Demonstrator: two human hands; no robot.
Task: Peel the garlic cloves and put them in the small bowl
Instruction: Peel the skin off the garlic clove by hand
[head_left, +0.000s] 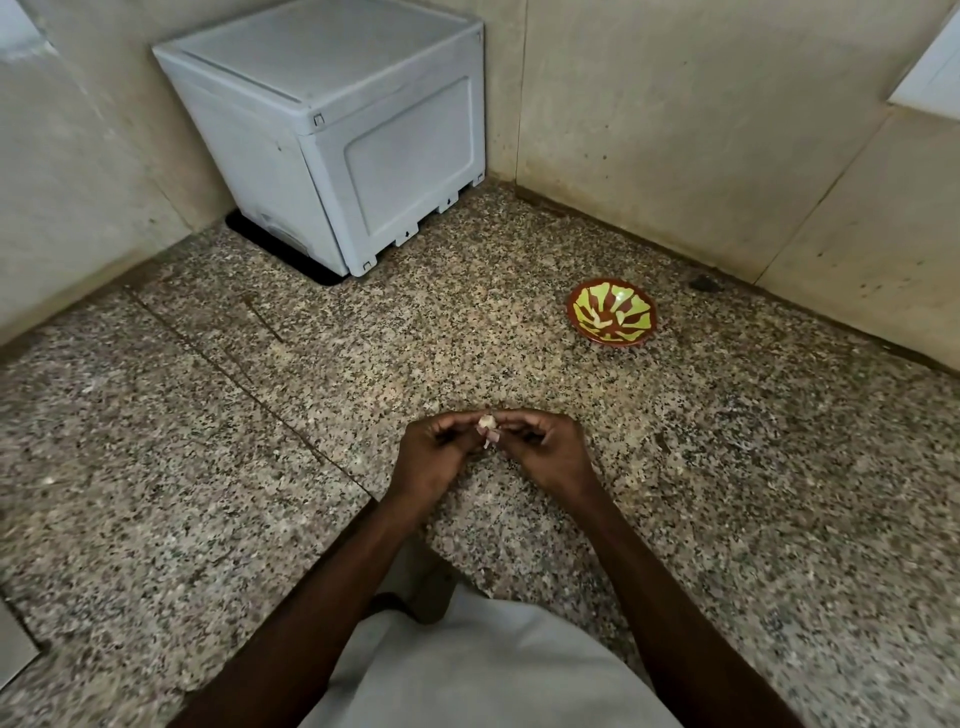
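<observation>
Readable text: none anywhere in view.
Box, far left: plain grey-white panels, no label or brand legible.
Bowl, far right: a red and green painted pattern only, no words.
Walls and counter: unmarked.

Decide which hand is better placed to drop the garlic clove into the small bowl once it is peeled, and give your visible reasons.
Probably the right hand. Both hands pinch the garlic clove, but the small bowl sits ahead on the right, so the left hand would have to cross over.
</observation>
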